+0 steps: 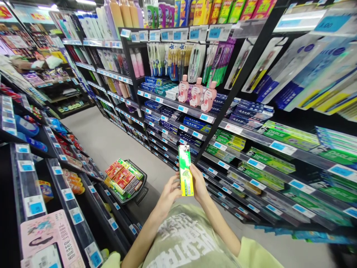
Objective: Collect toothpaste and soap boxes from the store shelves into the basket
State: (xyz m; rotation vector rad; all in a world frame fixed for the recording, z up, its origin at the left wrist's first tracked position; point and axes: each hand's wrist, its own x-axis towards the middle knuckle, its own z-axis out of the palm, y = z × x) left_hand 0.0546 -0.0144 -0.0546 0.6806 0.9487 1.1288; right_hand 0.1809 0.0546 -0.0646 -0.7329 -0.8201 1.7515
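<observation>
A green and yellow toothpaste box stands roughly upright in front of my body, its printed face toward me. My right hand grips its right side. At the lower left edge, my left hand holds the box too, with fingers curled around behind it. Similar green and yellow boxes lie stacked on the shelves to the right.
A basket filled with red and green boxes stands on the floor at left. Shelves with price tags line both sides of the aisle. Pink bottles and hanging toothbrush packs are ahead.
</observation>
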